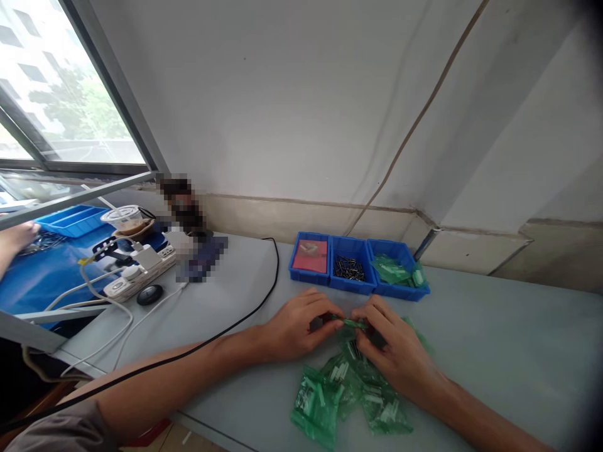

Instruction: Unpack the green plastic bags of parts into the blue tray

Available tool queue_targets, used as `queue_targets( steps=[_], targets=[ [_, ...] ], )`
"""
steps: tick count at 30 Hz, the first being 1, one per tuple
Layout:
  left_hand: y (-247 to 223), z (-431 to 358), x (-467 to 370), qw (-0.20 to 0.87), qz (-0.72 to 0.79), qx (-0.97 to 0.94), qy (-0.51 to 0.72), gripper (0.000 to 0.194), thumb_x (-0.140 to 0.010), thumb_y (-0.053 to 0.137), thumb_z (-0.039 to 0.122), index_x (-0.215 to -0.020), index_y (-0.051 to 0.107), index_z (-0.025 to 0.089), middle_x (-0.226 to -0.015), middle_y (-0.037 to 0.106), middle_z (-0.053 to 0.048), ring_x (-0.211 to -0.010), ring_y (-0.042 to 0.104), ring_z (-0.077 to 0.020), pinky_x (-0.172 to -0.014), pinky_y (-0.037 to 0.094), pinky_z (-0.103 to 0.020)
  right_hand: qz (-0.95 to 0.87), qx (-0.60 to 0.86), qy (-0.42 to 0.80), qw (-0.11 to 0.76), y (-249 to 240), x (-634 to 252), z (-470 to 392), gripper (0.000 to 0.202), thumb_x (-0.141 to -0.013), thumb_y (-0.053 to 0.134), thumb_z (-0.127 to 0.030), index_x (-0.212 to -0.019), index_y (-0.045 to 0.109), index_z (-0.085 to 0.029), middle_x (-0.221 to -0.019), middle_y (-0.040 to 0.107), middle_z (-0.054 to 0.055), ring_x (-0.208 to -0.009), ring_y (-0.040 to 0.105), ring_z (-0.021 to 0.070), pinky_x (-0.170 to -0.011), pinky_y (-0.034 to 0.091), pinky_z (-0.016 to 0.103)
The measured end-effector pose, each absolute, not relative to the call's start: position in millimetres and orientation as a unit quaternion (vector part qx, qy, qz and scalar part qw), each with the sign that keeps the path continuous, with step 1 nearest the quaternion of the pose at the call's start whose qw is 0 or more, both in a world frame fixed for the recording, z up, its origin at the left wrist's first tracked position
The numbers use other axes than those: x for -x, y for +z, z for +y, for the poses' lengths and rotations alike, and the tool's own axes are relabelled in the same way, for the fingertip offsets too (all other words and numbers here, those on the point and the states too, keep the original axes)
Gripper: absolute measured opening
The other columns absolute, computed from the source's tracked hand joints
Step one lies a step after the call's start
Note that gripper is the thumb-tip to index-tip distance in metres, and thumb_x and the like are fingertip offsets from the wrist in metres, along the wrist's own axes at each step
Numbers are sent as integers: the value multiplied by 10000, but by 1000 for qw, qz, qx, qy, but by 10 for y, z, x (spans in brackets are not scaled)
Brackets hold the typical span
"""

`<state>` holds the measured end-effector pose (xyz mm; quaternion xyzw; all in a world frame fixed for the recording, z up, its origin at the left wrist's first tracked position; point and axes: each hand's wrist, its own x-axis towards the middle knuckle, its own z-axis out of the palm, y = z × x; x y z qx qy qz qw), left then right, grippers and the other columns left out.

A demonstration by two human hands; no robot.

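Note:
My left hand [306, 320] and my right hand [393, 339] meet above the grey table, thumbs and fingers pinching a small green plastic bag [351, 322] between them. Below them lie several green bags with pale and dark small parts inside, among them one at the front left [316, 402] and one at the front right [384, 405]. Behind my hands stand three blue bins side by side. The left bin [308, 274] holds a red sheet, the middle bin [351, 285] dark metal pieces, and the right bin [402, 292] green bags.
A black cable [235, 323] crosses the table and passes over my left forearm. A power strip [136, 276], a black mouse [149, 294] and white cables lie at the left. Beyond a metal frame are a lidded cup [125, 218], a blue tray [75, 221] and another person's hand.

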<state>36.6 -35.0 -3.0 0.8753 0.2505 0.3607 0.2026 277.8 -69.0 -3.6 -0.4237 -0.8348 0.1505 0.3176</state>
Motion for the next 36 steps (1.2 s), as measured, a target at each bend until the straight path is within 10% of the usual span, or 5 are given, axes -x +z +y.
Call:
queue_targets(
  steps=[36],
  targets=[
    [-49, -339, -343, 215, 268, -880, 328, 238, -1101, 549, 363, -1124, 695, 177, -1022, 767, -72, -944, 677, -207, -900, 538, -326, -832, 428, 137, 326, -21, -2761, -687, 176, -988, 511, -132, -1074, 611, -249, -917, 582, 17, -704, 617, 169, -617, 516, 282]
  ],
)
